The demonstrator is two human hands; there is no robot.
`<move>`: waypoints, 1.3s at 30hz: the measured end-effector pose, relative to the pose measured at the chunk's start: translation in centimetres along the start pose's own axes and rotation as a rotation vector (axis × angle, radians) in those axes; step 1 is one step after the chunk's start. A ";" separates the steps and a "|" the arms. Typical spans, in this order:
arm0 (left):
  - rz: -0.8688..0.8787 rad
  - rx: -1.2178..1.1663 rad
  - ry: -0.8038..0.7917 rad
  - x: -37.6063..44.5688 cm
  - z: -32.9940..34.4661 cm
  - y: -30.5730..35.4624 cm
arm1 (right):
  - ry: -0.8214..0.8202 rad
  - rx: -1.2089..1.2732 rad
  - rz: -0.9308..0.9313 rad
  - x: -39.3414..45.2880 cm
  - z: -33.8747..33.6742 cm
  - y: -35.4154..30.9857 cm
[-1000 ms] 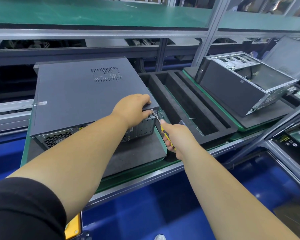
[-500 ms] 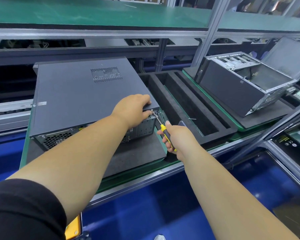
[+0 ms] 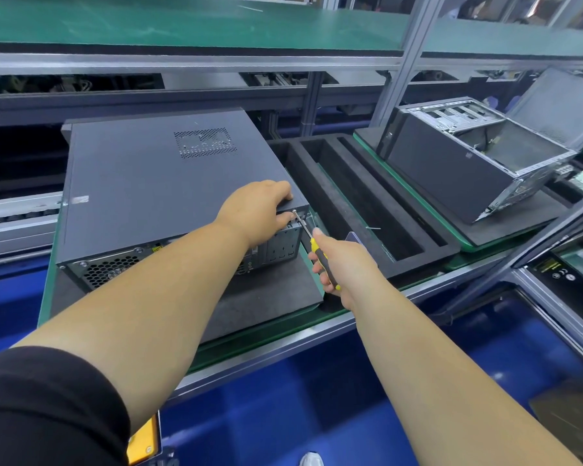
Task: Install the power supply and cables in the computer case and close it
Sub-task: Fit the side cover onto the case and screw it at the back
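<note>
A dark grey computer case (image 3: pixel 155 183) lies on its side on a black foam pad (image 3: pixel 270 297), its side panel on top and closed. My left hand (image 3: pixel 260 206) grips the near right corner of the case, fingers on the panel and thumb on the rear face. My right hand (image 3: pixel 340 264) grips a yellow and black screwdriver (image 3: pixel 317 253). The screwdriver's metal tip sits at the top right corner of the rear face, just beside my left thumb. The rear face shows a fan grille (image 3: pixel 108 267) and slot covers.
A black foam tray (image 3: pixel 350 210) with long slots lies right of the case. Farther right, a second case (image 3: pixel 458 169) stands tilted and open, its loose panel (image 3: pixel 559 105) leaning behind it. A green shelf (image 3: pixel 182 21) runs overhead on aluminium posts (image 3: pixel 401 65). Blue floor lies below.
My right hand has drawn back a little along the screwdriver, baring more of the yellow handle. The tip stays at the case corner. My left hand has not moved.
</note>
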State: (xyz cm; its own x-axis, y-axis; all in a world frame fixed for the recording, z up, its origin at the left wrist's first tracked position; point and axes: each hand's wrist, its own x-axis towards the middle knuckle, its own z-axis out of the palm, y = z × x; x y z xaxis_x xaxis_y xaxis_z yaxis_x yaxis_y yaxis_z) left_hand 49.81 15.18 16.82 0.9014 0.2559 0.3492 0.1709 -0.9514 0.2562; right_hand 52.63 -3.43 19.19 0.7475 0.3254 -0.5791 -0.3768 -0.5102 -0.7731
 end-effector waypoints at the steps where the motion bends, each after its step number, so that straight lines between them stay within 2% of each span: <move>1: 0.000 -0.002 -0.002 0.0 0.0 0.0 | 0.010 0.000 -0.024 0.0 0.0 0.3; 6: -0.005 -0.005 -0.006 -0.1 0.0 0.0 | 0.050 -0.026 -0.075 0.5 -0.2 0.6; 11: 0.001 -0.011 -0.005 -0.1 -0.1 0.0 | -0.016 -0.133 -0.008 0.5 0.2 -0.3; 14: 0.000 -0.008 -0.010 -0.1 0.0 0.1 | -0.044 -0.111 0.032 0.7 0.2 -0.2; 19: 0.000 -0.001 -0.010 -0.1 -0.1 0.1 | 0.036 -0.102 -0.131 1.3 -0.2 1.5; 24: -0.003 -0.004 -0.012 -0.1 -0.1 0.1 | 0.083 -0.156 -0.161 1.8 -0.3 1.6; 30: 0.003 0.003 -0.007 -0.1 -0.1 0.2 | 0.000 -0.106 0.081 1.8 0.1 0.1; 33: 0.006 0.000 -0.008 -0.1 -0.2 0.2 | 0.022 -0.017 -0.020 1.2 0.1 0.9; 35: 0.006 0.001 -0.011 -0.1 -0.2 0.1 | 0.056 -0.045 -0.118 1.0 0.1 1.4; 39: 0.003 0.000 -0.008 -0.1 0.0 0.1 | 0.105 -0.100 -0.150 1.2 -0.2 1.3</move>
State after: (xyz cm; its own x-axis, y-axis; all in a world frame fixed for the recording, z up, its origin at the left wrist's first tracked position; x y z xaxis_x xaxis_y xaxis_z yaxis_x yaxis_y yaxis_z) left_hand 49.75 15.11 16.86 0.9051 0.2514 0.3429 0.1677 -0.9522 0.2554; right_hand 53.13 -3.87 17.58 0.8461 0.3214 -0.4253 -0.2049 -0.5405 -0.8160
